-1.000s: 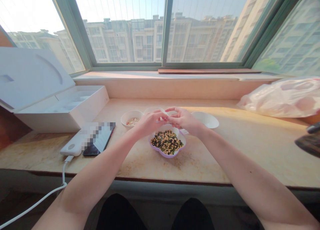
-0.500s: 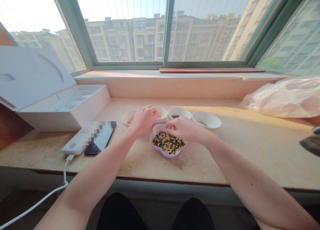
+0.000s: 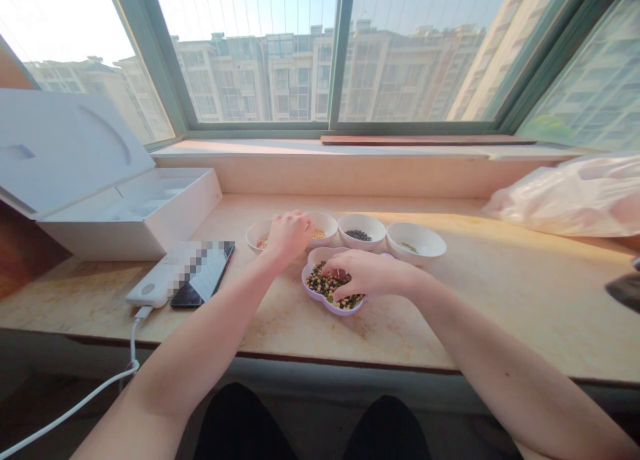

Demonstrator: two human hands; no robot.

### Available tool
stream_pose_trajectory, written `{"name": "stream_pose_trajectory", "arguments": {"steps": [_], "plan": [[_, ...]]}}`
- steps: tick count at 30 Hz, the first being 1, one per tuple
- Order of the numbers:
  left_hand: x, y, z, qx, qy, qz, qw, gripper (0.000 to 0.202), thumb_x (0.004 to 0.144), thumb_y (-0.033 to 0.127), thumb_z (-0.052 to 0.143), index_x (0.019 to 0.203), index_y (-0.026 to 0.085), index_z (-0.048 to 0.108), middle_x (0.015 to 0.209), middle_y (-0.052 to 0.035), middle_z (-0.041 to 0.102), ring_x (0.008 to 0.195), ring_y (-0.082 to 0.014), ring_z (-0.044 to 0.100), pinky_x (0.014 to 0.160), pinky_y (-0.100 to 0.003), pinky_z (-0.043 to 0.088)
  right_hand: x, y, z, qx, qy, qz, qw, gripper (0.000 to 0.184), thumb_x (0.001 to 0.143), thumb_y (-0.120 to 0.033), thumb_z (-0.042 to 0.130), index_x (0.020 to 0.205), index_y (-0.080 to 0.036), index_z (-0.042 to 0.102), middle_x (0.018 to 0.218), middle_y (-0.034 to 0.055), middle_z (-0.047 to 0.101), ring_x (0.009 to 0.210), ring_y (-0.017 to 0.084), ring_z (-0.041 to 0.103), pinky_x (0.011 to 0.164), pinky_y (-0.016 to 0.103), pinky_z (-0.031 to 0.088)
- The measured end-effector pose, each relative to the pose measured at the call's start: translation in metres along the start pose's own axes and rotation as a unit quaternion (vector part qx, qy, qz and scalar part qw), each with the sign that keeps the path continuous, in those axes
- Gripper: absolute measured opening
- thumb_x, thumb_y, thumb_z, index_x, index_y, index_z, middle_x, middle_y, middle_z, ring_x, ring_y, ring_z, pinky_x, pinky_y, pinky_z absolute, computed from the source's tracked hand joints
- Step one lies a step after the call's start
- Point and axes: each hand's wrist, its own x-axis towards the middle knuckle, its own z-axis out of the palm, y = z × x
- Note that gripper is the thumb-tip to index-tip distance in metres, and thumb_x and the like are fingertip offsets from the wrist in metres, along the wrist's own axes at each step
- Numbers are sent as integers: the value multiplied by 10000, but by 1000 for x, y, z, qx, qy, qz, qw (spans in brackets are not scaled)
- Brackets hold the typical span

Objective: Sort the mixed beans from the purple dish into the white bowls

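through my head view i have a pale, mottled surface [image 3: 500, 300] running under a window with a green frame [image 3: 334, 60]; apartment blocks [image 3: 295, 80] stand outside. a white box [image 3: 180, 210], lid raised, fills the far left corner, and a plastic bag [image 3: 580, 197] slumps at the far right one. nearer the left edge lie a white power bank [image 3: 147, 288] with a cable [image 3: 75, 410] and a dark phone [image 3: 200, 287]; pixelation hides any lettering there. the lobed purple-rimmed dish [image 3: 320, 255] of mixed beans [image 3: 323, 283] sits midway along the surface, toward the near edge. my right hand [image 3: 350, 278] is over it, thumb and fingers apart, tips down at the beans. my left hand [image 3: 290, 232] is beyond the dish, fingers curled at the second white bowl [image 3: 325, 224] of four; i cannot tell whether its fingertips are together.
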Motion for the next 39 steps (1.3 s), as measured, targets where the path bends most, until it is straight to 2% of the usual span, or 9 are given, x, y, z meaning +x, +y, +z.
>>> {"name": "stream_pose_trajectory", "arguments": {"steps": [5,10,15,23,27,32,35,39], "plan": [[-2,-2,-1,-19,7,12,1000,354,1033,274,438,980,162,769,1084,-122,741,1030,-264,668,934,-412,432,2,4,4,101,10,6,995,203,760,-159,767,956,-209,782,860,40,756,754,228,669,629,327,469],[-3,-5,4,-55,16,48,997,316,1031,265,462,1059,184,766,1148,-103,729,1102,-263,654,985,-433,411,2,6,2,82,-6,10,997,322,773,-105,698,1065,-208,789,967,36,789,861,224,714,741,312,531],[-3,-5,9,-72,13,84,994,274,1017,275,509,993,202,772,1137,-86,724,1073,-253,649,992,-432,407,2,10,-1,94,-4,18,995,346,775,-63,639,1041,-205,807,945,37,811,862,234,742,771,303,553],[-5,-3,2,-63,1,127,990,276,1008,231,505,848,174,723,1073,-92,706,1012,-237,638,941,-413,425,0,17,-1,106,35,-2,994,322,781,-94,636,1011,-235,811,908,21,807,855,232,738,781,318,551],[-5,-3,3,-66,5,141,988,255,1005,228,518,855,173,716,1058,-88,701,1007,-231,636,929,-399,440,1,19,1,98,37,-17,994,288,811,-135,648,1024,-244,808,903,12,800,839,232,726,759,318,531],[-5,-3,5,-64,0,142,988,243,1004,216,530,867,174,726,1038,-88,701,1002,-232,644,924,-393,460,3,20,1,55,46,-46,996,320,854,-124,576,1079,-231,777,938,18,791,837,198,715,758,303,514],[-7,-2,3,-73,0,140,988,239,1003,212,540,871,171,734,1037,-90,707,1002,-236,655,920,-394,474,3,21,0,59,64,-45,995,359,832,-98,566,1082,-240,780,917,11,790,827,187,712,770,295,520],[-10,2,-1,-131,6,145,981,236,991,192,563,846,166,746,1040,-85,722,977,-217,674,894,-360,499,5,26,2,112,118,-30,986,274,819,-127,615,1026,-223,768,882,23,778,799,184,698,771,305,533]]}}
